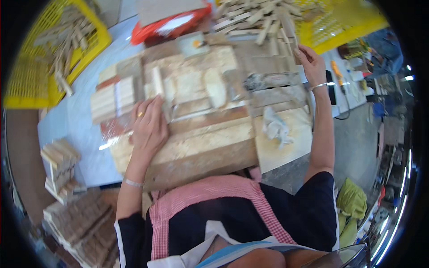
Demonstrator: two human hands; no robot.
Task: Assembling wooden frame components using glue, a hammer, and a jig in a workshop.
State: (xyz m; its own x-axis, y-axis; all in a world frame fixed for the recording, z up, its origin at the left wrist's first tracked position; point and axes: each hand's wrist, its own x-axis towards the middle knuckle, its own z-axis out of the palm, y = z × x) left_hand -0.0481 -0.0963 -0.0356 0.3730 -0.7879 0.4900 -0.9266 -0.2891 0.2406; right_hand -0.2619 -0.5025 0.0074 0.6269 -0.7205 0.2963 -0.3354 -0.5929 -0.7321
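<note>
My left hand [151, 124] is curled over the left side of the wooden work board [201, 138]. Its fingers close on the lower end of a short pale wooden strip [157, 81] that points away from me. Out to the right, at the near edge of a heap of wooden strips [268, 18], my right hand [311, 64] has thumb and fingers pinched on a thin wooden strip [295, 42]. Motion blurs its exact outline. Just left of my left hand lies a bundle of pale wooden pieces [103, 102].
Yellow plastic baskets stand at the far left [33, 85] and far right [348, 22]. A red plastic bag [172, 29] lies at the back. Crumpled white tissue [275, 127] rests on a light sheet at right. Wooden pieces are stacked at lower left [78, 219].
</note>
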